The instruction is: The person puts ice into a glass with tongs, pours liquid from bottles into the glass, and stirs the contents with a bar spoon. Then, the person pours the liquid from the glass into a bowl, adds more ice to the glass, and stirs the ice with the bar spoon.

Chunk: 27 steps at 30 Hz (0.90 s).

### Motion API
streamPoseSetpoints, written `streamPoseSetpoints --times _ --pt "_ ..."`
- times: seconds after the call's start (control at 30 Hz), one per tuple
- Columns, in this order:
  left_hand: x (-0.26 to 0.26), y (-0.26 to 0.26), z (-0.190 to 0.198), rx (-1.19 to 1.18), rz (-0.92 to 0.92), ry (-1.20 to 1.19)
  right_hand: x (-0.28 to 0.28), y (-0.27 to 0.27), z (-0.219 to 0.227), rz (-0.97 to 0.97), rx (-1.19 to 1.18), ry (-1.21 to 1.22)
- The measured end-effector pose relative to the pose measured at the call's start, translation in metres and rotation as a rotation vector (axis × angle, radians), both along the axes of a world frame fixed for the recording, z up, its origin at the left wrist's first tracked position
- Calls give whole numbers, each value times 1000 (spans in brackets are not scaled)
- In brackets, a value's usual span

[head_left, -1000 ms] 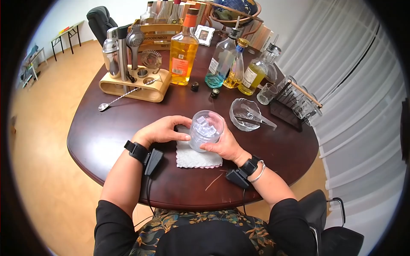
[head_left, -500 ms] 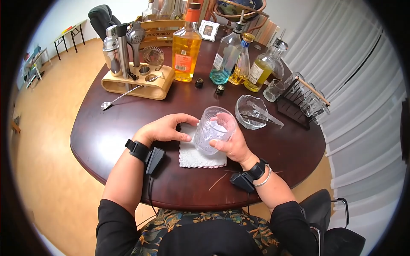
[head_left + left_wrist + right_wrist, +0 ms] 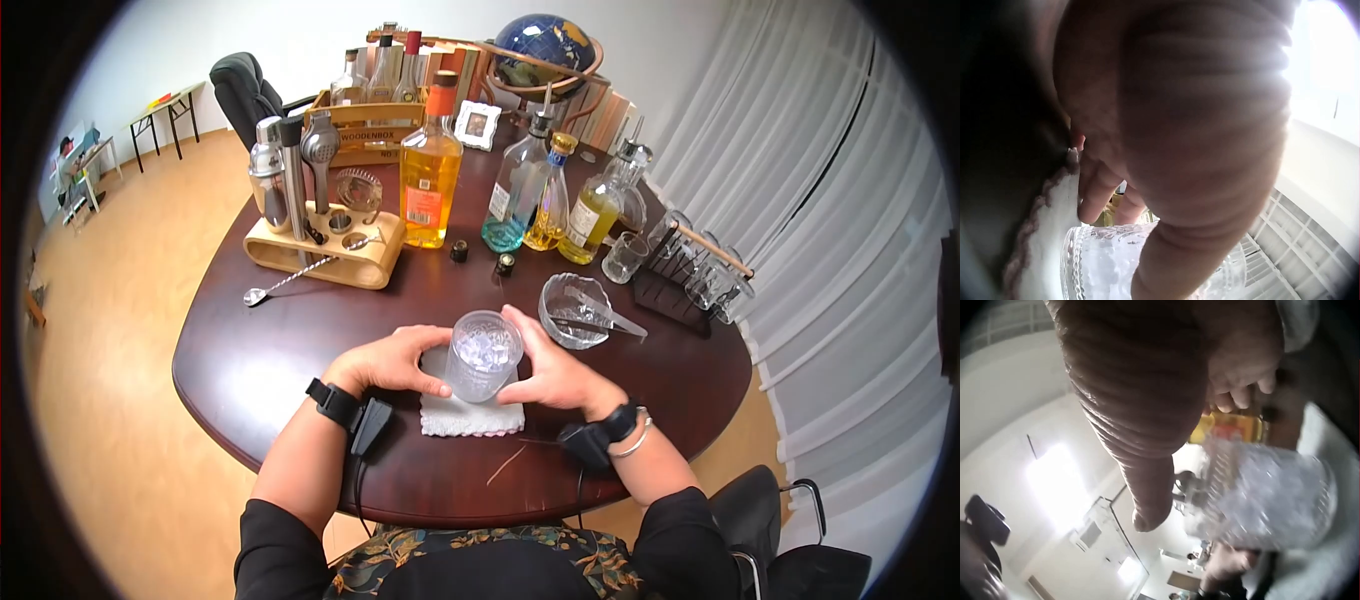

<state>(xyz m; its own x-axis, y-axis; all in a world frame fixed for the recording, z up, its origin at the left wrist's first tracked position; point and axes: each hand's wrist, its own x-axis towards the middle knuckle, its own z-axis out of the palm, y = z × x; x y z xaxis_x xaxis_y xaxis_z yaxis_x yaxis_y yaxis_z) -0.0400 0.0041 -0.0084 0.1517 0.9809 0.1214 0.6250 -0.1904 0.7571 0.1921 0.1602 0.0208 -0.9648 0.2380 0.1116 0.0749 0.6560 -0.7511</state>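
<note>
Glass: ice inside, roughly upright (image 3: 484, 358), between both hands over white cloth (image 3: 470, 418); base contact unclear
Left hand: relaxed, at glass's left wall (image 3: 398, 361); contact unclear
Right hand: fingers extended, right side (image 3: 562, 375); contact unclear
Nearer: can't call it
Long axis: near vertical, palms flanking

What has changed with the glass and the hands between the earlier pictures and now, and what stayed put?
The glass, tilted toward the right hand half a second ago, has swung back upright over the white cloth. The right hand's grip has opened and let go of it. The left hand stays open beside the glass; the bowl and orange-labelled bottle stayed put.
</note>
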Motion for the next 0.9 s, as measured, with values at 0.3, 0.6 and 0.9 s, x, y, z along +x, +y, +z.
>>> streamPoseSetpoints --times 0.3,0.6,0.9 --pt "0 -3 5 -59 48 -18 -91 131 104 -391 -183 517" --pt "-3 1 0 -70 37 -33 -196 191 122 -667 136 545" --pt "-2 -1 -1 24 59 -50 -198 157 121 -610 -4 730"
